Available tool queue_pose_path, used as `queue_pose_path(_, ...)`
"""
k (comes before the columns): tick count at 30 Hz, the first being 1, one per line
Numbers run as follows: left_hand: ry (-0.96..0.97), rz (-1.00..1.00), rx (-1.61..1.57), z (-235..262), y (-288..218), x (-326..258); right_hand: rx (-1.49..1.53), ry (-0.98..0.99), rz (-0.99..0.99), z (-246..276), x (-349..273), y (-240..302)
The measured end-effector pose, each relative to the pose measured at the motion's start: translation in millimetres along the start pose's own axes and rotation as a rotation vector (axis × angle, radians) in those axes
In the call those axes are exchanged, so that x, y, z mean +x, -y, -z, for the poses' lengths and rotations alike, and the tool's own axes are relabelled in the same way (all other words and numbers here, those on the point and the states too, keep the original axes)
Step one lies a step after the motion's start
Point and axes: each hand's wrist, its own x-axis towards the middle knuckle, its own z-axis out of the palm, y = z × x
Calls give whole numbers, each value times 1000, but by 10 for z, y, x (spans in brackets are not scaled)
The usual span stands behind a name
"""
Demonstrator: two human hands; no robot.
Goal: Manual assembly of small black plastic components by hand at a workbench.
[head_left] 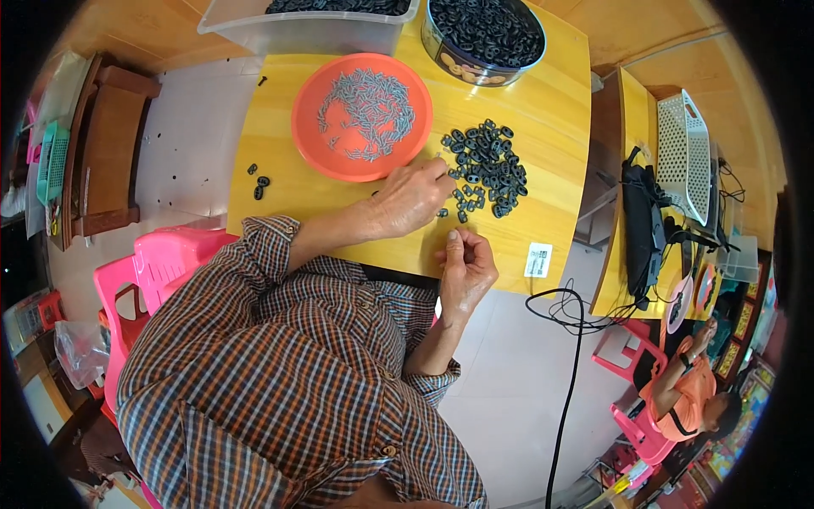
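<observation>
Bunching the fingertips of the left hand (411, 198) together beside the heap of black two-holed oval pieces (489, 149), right of the orange-red bowl (307, 151) of slender grey screws (366, 90); pressing thumb to forefinger on the right hand (466, 270) near the yellow table's (547, 127) edge; being unable to tell whether clamping anything. Seeing the pieces' long axes pointing in mixed directions.

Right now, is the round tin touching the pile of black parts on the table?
Apart: the head view shows yellow tabletop between the round tin and the pile.
</observation>
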Motion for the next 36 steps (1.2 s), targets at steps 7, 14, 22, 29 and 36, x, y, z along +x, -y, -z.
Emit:
queue_pose_path(7, 77, -25, 49, -77, -66, 49, 34, -31, 22, 8, -32, -18)
queue_pose_path(14, 113, -119, 107, -13, -98, 38, -2, -27, -1, -5, -35, -15)
queue_pose_path(22, 9, -21, -154, -87, -58, -23, 52, -113, 114, -65, -38, 2)
queue_pose_path(29, 358, 647, -1048, 124, -172, -99, -278, -72, 541, -54, -39, 15)
queue_pose_path(36, 376, 647, -1191, 187, -110, -147, -410, -159, 598, -140, -43, 0)
